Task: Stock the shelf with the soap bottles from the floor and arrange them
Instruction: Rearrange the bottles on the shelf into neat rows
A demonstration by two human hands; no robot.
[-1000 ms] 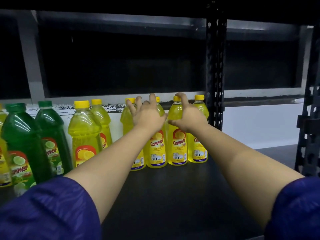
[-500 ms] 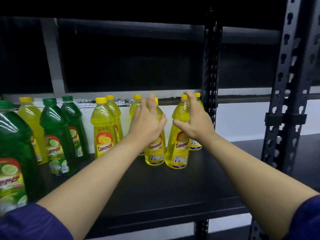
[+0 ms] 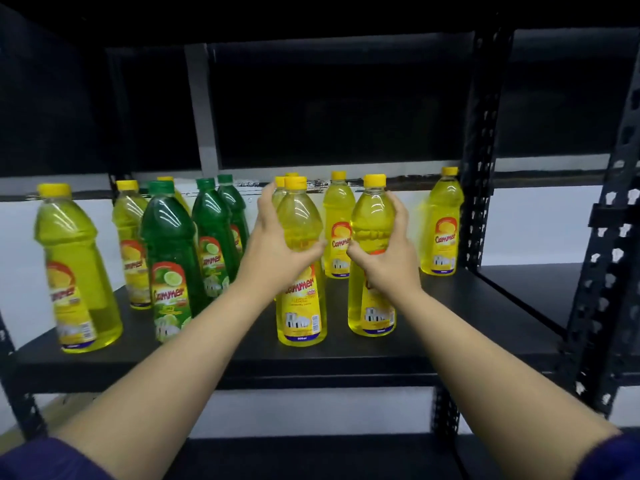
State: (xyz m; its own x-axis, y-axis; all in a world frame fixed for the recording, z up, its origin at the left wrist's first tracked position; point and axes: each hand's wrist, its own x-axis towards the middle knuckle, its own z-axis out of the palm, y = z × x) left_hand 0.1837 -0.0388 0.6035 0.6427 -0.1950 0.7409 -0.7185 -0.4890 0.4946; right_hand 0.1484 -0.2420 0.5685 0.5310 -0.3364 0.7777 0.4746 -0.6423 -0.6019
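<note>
My left hand is wrapped around the shoulder of a yellow soap bottle that stands near the front of the black shelf. My right hand grips a second yellow bottle beside it, also upright on the shelf. Behind them stand two more yellow bottles, one in the middle and one far right. To the left are three green bottles, the nearest in front, and several yellow ones, the closest at the far left.
A black perforated upright stands behind the bottles on the right, another upright at the front right corner. The shelf surface right of the held bottles is bare. A lower shelf board runs beneath my forearms.
Both hands have pulled their yellow bottles forward from the back rows toward the shelf's front. The view has drawn back and lowered, showing more bottles on the left.
</note>
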